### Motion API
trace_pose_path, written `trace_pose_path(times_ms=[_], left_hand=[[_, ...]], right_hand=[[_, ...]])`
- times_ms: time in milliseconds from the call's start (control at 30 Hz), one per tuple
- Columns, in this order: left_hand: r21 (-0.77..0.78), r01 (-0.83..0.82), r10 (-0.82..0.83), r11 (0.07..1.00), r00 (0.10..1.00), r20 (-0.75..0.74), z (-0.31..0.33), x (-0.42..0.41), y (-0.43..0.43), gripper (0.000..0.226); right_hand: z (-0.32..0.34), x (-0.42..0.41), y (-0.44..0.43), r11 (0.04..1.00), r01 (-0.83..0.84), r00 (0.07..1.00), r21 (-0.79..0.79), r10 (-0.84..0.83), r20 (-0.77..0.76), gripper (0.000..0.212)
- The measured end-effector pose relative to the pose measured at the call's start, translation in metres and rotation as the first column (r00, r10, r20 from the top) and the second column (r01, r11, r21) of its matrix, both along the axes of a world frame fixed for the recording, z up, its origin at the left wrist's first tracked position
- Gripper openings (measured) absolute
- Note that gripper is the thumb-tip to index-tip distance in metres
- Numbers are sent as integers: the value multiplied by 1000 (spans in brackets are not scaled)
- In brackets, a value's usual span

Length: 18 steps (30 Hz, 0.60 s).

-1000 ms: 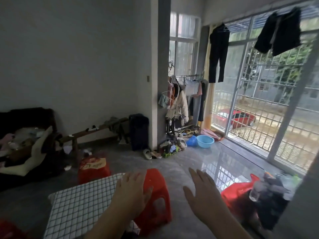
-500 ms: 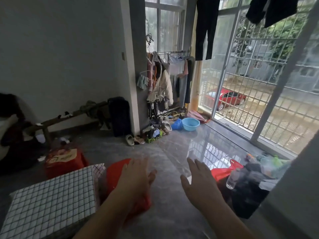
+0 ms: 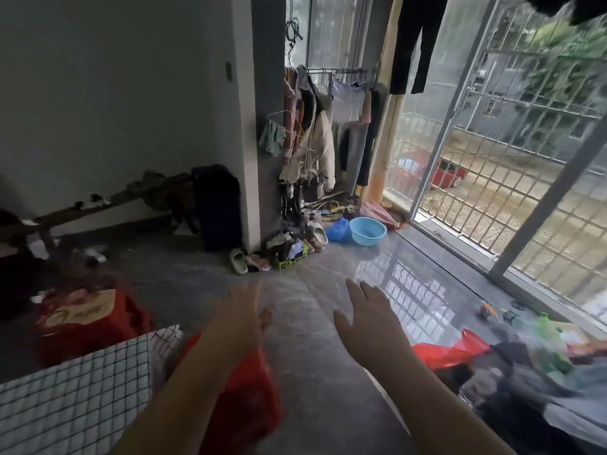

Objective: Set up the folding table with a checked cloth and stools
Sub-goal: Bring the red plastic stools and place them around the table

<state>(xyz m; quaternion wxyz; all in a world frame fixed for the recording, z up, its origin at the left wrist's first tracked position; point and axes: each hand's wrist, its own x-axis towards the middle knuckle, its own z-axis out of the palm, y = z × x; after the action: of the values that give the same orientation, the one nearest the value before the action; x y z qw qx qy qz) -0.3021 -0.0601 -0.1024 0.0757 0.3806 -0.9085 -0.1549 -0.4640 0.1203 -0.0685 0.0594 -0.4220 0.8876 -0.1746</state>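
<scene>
The folding table under its black-and-white checked cloth [image 3: 72, 399] fills the lower left corner. A red plastic stool [image 3: 249, 402] stands right beside it on the grey floor, partly hidden by my left forearm. My left hand [image 3: 239, 313] hovers above the stool with straight fingers and holds nothing. My right hand [image 3: 368, 320] is stretched out to the right of the stool, fingers spread, also empty. A second red stool [image 3: 95, 326] with a printed top stands behind the table's far corner.
A red bag and a dark heap of clutter [image 3: 512, 372] lie at the lower right. Shoes and a blue basin [image 3: 367, 230] sit by the pillar with a loaded clothes rack [image 3: 315, 142]. A barred sliding window [image 3: 512, 159] runs along the right.
The view has swung right and tilted, so the table and stools slid toward the lower left. My left hand lifted off the red stool; both hands stay open.
</scene>
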Motion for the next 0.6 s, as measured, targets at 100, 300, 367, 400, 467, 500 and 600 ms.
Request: trace_pose_path(times_ms=[100,300,367,400,467,500,600], left_hand=[[2,-40,40,999,999,-13,8,-16,-79,68],[-49,-103,104,993,994,33,7,-46,-194,68],[-40,-154,155,987,987,34,3,-52,-222,69],[-44,-185,186,982,982,37,1,-54,-235,70],[-57,-251,254,966,966,47,-5,-56,-260,70],[-55,-292,295,955,954,54,-10,-56,-272,70],[-41,-424,426,905,902,71,-22,-56,-299,70]], right_hand=[[9,-28,-77,1000,-19,1000,-17,19,3,67],[11,-73,-203,998,-66,997,-1,66,36,65],[6,-84,-242,993,-116,992,-10,116,47,66],[2,-90,-263,989,-150,987,-12,151,53,66],[-8,-99,-304,973,-230,972,-10,230,53,67],[-15,-103,-325,960,-280,959,-8,280,49,67],[-33,-113,-390,896,-444,895,-5,444,41,66]])
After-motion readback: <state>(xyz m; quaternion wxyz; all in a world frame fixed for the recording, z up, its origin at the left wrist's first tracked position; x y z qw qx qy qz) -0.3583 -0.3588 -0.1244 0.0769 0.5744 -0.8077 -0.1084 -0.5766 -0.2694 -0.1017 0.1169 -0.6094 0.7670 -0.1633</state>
